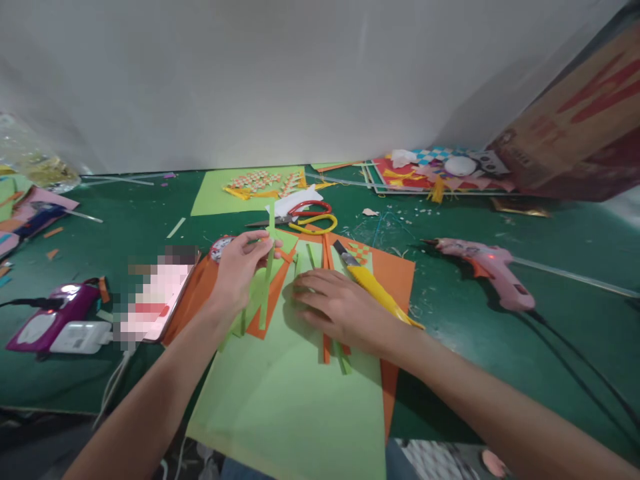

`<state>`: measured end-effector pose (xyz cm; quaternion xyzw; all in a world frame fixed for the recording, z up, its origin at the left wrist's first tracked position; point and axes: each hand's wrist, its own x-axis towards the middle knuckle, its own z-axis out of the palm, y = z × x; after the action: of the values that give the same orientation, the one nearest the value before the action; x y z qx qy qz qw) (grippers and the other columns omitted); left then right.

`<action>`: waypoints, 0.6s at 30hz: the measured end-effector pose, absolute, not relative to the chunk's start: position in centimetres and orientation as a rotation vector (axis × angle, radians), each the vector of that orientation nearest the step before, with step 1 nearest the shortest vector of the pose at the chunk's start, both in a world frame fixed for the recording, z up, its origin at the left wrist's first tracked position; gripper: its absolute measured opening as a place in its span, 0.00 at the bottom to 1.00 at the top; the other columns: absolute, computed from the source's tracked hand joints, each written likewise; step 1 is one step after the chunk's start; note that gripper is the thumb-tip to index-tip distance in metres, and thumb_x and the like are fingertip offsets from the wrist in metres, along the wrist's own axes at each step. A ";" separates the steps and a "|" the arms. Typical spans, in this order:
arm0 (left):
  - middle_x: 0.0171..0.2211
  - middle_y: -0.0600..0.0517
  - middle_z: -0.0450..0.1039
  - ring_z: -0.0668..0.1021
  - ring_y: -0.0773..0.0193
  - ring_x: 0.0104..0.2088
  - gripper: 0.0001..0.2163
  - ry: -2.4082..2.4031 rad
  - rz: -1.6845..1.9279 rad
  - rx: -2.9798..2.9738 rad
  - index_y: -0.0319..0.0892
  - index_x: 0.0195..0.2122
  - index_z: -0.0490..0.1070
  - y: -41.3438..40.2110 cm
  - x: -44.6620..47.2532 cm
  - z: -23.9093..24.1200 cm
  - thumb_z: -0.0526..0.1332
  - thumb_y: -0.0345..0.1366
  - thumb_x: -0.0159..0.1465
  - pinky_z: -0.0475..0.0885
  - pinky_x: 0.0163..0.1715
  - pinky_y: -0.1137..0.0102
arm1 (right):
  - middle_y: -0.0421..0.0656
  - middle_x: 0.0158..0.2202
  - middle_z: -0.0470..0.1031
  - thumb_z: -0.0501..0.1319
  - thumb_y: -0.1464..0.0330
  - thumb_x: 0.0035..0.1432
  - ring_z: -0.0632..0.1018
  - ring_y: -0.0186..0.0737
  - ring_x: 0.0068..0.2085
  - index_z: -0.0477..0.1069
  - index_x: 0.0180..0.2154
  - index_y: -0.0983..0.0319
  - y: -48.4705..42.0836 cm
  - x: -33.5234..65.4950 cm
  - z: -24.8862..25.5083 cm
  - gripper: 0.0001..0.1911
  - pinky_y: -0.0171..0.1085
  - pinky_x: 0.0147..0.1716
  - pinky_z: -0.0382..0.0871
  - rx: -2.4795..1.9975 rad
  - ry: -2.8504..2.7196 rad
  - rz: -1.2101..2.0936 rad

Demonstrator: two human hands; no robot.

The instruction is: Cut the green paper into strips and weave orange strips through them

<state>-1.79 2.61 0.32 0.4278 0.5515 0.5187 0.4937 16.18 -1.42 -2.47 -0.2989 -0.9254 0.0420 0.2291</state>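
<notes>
My left hand (245, 265) pinches a narrow light green paper strip (267, 290) between thumb and fingers, holding it raised above the papers. My right hand (345, 310) lies palm down with its fingers apart on a large light green paper sheet (285, 407). Beneath this hand run orange paper strips (327, 349) and a green strip (345, 363), partly hidden by it. Orange paper (395, 273) shows under the green sheet. Just beyond my right hand lies a yellow utility knife (375, 288). Scissors (320, 219) with red and yellow handles rest past the left hand.
A pink glue gun (493, 263) with its cord lies at right. At left are a phone (155, 300) and a purple device (60, 313) with cables. Woven paper pieces (263, 181) lie at the back on green paper. A brown bag (575, 127) stands at back right.
</notes>
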 end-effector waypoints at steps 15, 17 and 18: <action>0.39 0.49 0.78 0.77 0.59 0.42 0.05 1.574 0.962 2.263 0.41 0.35 0.73 2.3 -2.3 -1.0 0.57 0.29 0.62 0.72 0.45 0.64 | 0.47 0.36 0.78 0.53 0.70 0.64 0.76 0.43 0.38 0.75 0.35 0.65 -1.1 16.7 -2.4 0.12 0.42 0.39 0.73 -0.965 -2.349 0.058; 0.42 0.47 0.77 0.76 0.57 0.46 0.08 1.575 0.841 2.428 0.40 0.40 0.73 2.4 -2.5 -1.2 0.56 0.28 0.63 0.69 0.49 0.61 | 0.48 0.40 0.77 0.54 0.69 0.63 0.76 0.45 0.42 0.75 0.40 0.65 -1.2 16.6 -2.5 0.12 0.44 0.41 0.73 -0.960 -2.371 0.048; 0.43 0.46 0.77 0.75 0.57 0.47 0.09 1.576 0.775 2.463 0.40 0.42 0.73 2.4 -2.5 -1.3 0.56 0.28 0.63 0.69 0.49 0.61 | 0.49 0.43 0.77 0.55 0.68 0.63 0.76 0.46 0.45 0.74 0.43 0.65 -1.2 16.6 -2.6 0.12 0.45 0.44 0.73 -0.942 -2.401 0.040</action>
<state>-2.46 2.35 -1.29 0.8128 0.5201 0.2558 0.0585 16.56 -1.23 -2.58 -0.3510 -0.8943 0.0149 0.2771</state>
